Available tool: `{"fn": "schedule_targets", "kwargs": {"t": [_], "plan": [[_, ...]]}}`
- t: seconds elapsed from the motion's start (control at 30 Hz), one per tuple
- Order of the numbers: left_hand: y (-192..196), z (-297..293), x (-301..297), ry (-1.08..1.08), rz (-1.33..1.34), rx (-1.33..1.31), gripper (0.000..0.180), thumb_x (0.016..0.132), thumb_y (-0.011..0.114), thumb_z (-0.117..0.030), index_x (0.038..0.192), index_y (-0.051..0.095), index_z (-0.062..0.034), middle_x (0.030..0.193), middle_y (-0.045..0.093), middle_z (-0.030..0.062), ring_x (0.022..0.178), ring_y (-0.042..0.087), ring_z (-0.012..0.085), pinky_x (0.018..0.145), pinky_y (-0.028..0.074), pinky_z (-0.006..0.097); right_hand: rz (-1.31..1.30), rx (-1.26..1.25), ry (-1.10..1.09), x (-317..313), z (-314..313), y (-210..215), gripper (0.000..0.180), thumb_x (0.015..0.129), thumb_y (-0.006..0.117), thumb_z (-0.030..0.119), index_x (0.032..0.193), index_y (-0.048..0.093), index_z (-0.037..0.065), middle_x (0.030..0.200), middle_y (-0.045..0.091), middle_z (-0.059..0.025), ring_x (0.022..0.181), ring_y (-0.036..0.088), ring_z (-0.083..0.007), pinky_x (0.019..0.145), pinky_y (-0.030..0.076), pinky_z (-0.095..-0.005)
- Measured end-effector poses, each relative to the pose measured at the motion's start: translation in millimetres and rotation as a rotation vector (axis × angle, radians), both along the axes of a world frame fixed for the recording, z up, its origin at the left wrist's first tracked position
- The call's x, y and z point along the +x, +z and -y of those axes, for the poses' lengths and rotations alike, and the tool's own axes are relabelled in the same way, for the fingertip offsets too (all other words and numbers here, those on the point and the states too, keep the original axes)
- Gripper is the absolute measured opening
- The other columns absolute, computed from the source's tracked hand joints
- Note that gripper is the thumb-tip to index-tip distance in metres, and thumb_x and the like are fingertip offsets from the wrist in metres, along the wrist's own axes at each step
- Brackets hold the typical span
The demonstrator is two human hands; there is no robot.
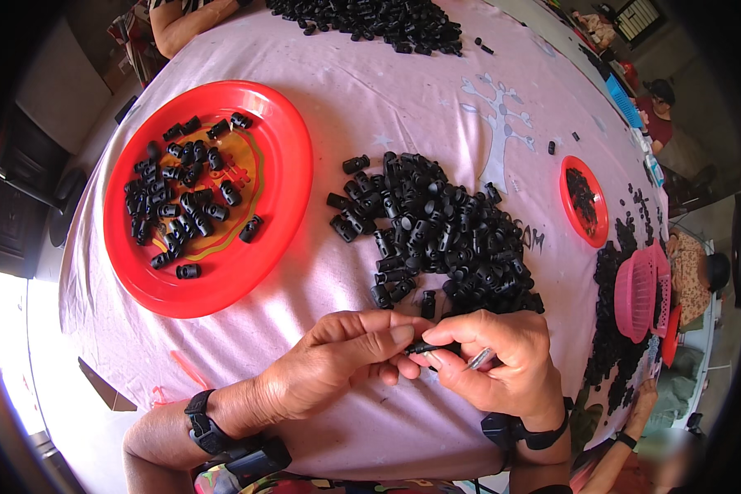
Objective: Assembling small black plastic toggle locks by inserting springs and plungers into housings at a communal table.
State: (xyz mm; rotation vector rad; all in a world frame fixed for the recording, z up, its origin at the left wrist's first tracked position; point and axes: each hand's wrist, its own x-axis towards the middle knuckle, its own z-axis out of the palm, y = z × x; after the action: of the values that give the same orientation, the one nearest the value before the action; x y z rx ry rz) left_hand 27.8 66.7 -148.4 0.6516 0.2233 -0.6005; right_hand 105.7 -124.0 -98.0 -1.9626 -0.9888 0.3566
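In front of me both hands meet at a small black plastic piece point(438, 349), which looks like a cord lock and is partly covered by my fingers. My left hand point(337, 354) pinches one end between thumb and fingers. Closed fingers of my right hand point(502, 362) are at its other end, and a small silvery tool point(481, 358) sticks out between them; its kind is unclear. Just beyond my hands lies a heap of black cord locks point(436, 226). To the left, a red plate point(284, 239) holds several more.
Another pile of black pieces point(370, 20) lies at the far edge of the pink tablecloth point(337, 90). Toward the right are a small red dish point(568, 185), a pink basket point(634, 296) and scattered black parts. Other people sit around the table; one forearm point(622, 445) reaches in at lower right.
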Motion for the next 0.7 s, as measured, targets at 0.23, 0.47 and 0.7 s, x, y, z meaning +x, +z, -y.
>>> {"fn": "schedule_targets", "kwargs": {"t": [0.23, 0.47, 0.7], "plan": [[-5.8, 0.8, -0.4, 0.016, 0.07, -0.023, 0.033, 0.095, 0.056, -0.016, 0.126, 0.055, -0.0038, 0.104, 0.065, 0.0026, 0.089, 0.059, 0.0066, 0.08, 0.046, 0.021, -0.135, 0.023, -0.038, -2.1, -3.7, 6.6, 0.02, 0.076, 0.068, -0.004, 0.095, 0.064, -0.003, 0.074, 0.07, -0.0094, 0.063, 0.068, -0.0109, 0.059, 0.051, -0.0202], [-8.8, 0.0, -1.2, 0.009, 0.024, -0.056, 0.031, 0.094, 0.057, -0.014, 0.123, 0.056, -0.0037, 0.101, 0.064, 0.0015, 0.088, 0.059, 0.0067, 0.077, 0.047, 0.022, -0.14, 0.056, -0.106, -5.0, -5.6, 5.1, 0.02, 0.075, 0.073, 0.003, 0.091, 0.064, -0.001, 0.068, 0.067, -0.0058, 0.059, 0.064, -0.0074, 0.051, 0.046, -0.0194], [-3.8, 0.1, 1.0, 0.063, -0.004, -0.135, 0.032, 0.093, 0.058, -0.014, 0.123, 0.056, -0.0031, 0.102, 0.064, 0.0031, 0.092, 0.059, 0.0083, 0.082, 0.047, 0.024, 0.148, -0.094, -0.048, -1.6, -3.1, 2.9, 0.037, 0.066, 0.085, 0.028, 0.074, 0.056, 0.006, 0.06, 0.062, -0.0029, 0.048, 0.061, -0.0126, 0.042, 0.046, -0.0244]]}}
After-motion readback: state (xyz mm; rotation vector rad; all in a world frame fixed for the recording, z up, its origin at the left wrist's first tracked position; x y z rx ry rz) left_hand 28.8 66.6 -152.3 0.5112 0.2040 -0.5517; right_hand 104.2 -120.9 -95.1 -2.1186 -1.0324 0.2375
